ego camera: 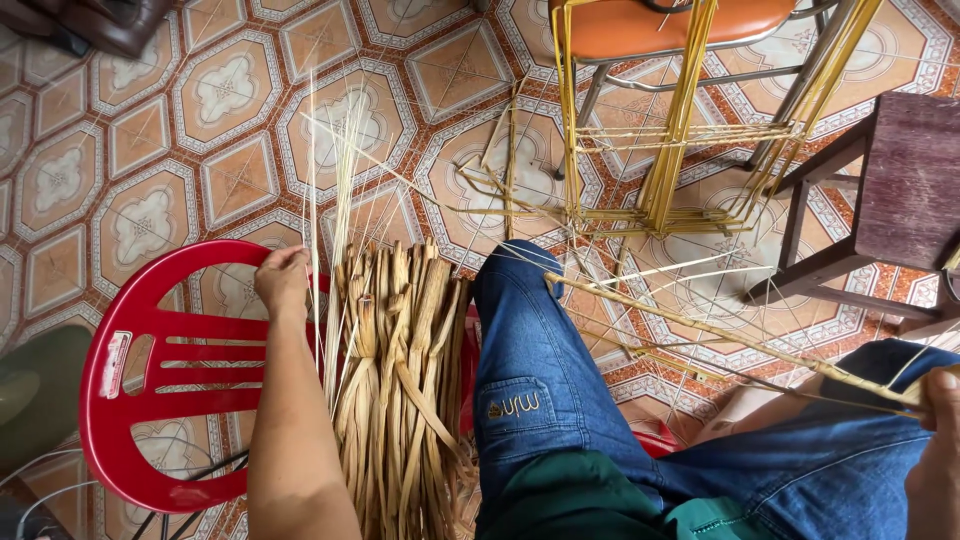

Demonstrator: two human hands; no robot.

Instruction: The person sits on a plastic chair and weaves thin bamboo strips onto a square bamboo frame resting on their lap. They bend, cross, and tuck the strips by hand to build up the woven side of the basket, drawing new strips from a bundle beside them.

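- Beside the red chair [150, 400], my left hand [283, 282] pinches thin strands above the dried fibre bundle [400, 370].
- My right hand [935, 440] clenches a long strip [720, 335]; I'd keep it taut.

There is a single view, from a camera worn on the person's head, looking almost straight down over the lap and out across the floor ahead. It sits close to the body: the blue denim trouser legs [540, 370] and the bare left forearm fill the lower edge. Further from the lens, toward the top, lie the patterned orange and cream floor tiles [150, 130] and the orange-seated metal chair [670, 25]. The red plastic chair [130, 400] stands low on the left, the dark wooden stool [905, 180] on the right.
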